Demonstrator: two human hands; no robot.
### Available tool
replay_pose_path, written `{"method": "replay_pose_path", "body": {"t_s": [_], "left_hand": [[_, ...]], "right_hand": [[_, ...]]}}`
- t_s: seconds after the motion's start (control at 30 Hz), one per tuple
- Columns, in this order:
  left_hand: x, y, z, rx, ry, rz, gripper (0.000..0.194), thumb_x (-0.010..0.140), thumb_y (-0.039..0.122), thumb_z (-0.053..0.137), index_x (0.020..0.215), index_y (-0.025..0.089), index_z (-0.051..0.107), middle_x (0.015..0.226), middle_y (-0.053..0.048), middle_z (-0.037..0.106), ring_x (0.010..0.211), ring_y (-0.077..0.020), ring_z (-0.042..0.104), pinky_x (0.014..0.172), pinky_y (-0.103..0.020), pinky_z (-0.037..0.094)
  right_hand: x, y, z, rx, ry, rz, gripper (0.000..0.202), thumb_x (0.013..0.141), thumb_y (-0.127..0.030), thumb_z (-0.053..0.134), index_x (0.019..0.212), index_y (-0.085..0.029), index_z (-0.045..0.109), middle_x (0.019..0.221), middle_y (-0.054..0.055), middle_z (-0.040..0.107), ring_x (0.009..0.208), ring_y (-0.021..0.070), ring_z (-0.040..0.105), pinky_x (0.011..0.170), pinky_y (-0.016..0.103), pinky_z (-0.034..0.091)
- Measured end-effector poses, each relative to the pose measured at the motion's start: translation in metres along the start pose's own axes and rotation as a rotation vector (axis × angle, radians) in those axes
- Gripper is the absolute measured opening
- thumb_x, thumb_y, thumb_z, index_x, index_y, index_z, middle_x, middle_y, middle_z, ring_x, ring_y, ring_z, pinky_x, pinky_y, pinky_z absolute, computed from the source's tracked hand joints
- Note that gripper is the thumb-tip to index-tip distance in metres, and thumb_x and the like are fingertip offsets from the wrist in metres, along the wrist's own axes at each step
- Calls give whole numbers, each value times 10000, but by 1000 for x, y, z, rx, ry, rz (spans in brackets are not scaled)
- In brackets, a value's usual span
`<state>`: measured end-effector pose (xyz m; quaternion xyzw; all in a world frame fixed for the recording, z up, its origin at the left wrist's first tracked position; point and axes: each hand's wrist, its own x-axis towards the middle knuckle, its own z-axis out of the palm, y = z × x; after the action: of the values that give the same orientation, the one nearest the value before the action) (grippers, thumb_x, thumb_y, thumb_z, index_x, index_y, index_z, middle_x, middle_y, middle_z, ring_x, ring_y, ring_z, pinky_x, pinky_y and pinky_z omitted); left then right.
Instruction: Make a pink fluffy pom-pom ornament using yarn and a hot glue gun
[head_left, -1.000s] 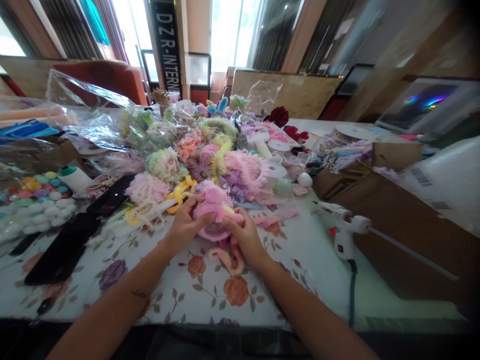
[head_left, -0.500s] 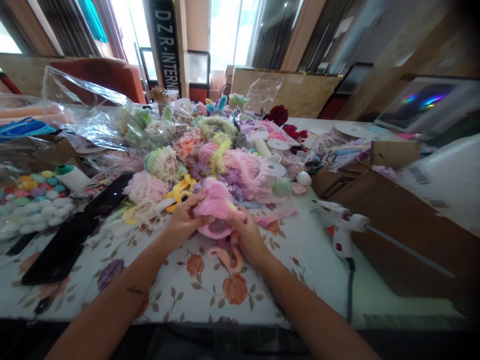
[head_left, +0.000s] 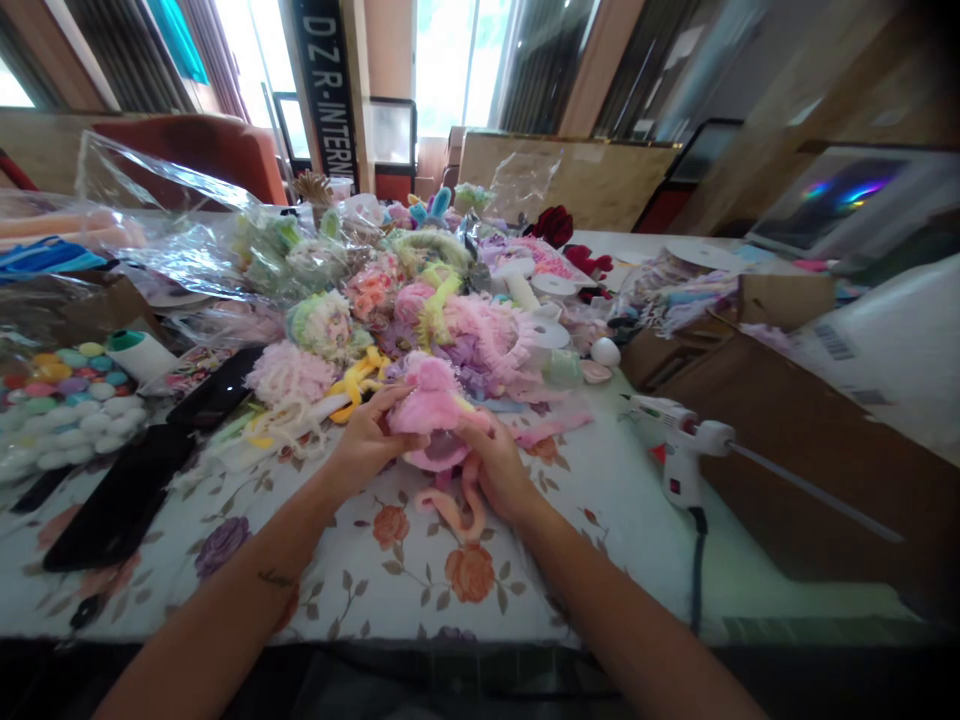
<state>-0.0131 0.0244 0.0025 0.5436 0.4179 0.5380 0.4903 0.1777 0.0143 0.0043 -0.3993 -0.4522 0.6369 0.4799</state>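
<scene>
Tabletop: pink plush piece (head_left: 433, 400) between hands (head_left: 426, 440).

Black phone (head_left: 120, 495) flat on table (head_left: 322, 590), left side; beyond it, bagged white pom-poms (head_left: 71, 432). Red chair (head_left: 191, 160) behind.

Fuzzy pink plush (head_left: 429, 400), glossy clear plastic wrap (head_left: 161, 235)

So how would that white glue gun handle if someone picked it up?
The glue gun would probably feel stiff, as its body looks like hard plastic. The long glue stick jutting from its back could make it awkward to swing around. The dark cord at the handle's base would likely drag along.
</scene>
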Motion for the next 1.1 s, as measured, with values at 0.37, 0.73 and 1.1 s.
{"method": "replay_pose_path", "body": {"t_s": [0.37,0.73,1.1], "left_hand": [[-13,23,15,-315,-111,-139,892,758,337,857,1535,302,421,1494,-132,554,1382,-345,525,1100,-447,494],[-17,18,33,-354,57,-152,624,787,356,831,1347,167,629,1160,-110,753,1172,-294,665,1005,-371,524],[-15,21,34,-510,121,-186,578,727,338,863,1247,178,668,1082,-91,780,1124,-313,698,939,-392,577]], "right_hand": [[13,-13,-13,-211,192,-228,402,758,-574,789,819,-214,619,702,-29,609,654,161,582,581,259,497],[9,-11,-13,-275,50,-348,358,846,-495,756,1071,-217,739,997,28,750,883,193,664,804,285,525],[2,-16,-12,-518,249,-608,214,963,-400,621,958,-235,756,975,55,755,887,221,684,743,320,549]]}}
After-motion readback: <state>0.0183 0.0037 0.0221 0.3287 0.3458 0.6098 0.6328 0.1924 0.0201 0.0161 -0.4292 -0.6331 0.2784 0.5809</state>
